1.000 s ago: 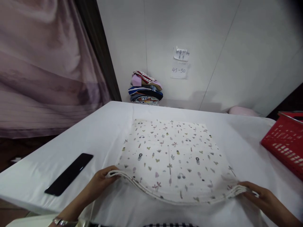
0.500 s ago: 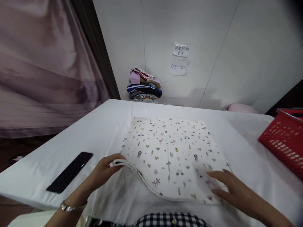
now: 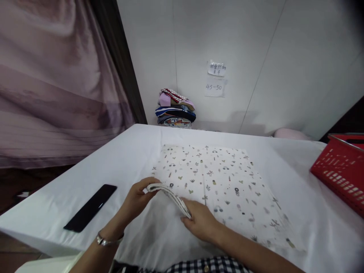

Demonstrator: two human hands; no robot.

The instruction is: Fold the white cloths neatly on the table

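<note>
A white cloth (image 3: pixel 218 182) printed with small palm trees, rainbows and cacti lies folded in layers on the table. Its near left edge is lifted in a curve between my hands. My left hand (image 3: pixel 143 191) is closed on the left corner, fingers on top and thumb beneath. Farther along the same edge, my right hand (image 3: pixel 200 220) grips the layers, with the forearm reaching across the cloth's near side. The rest of the cloth lies flat, a crease running down its middle.
On the white-covered table (image 3: pixel 125 151), a black phone (image 3: pixel 90 207) lies to the left. A red basket (image 3: pixel 341 167) stands at the right edge. Folded fabrics (image 3: pixel 176 108) are stacked by the wall beyond the far edge, below paper signs (image 3: pixel 215 86). A pink curtain (image 3: pixel 57 83) hangs at left.
My right hand has moved left from the cloth's right side and taken hold of its near left edge. My left hand, still holding the corner, has shifted slightly right.
</note>
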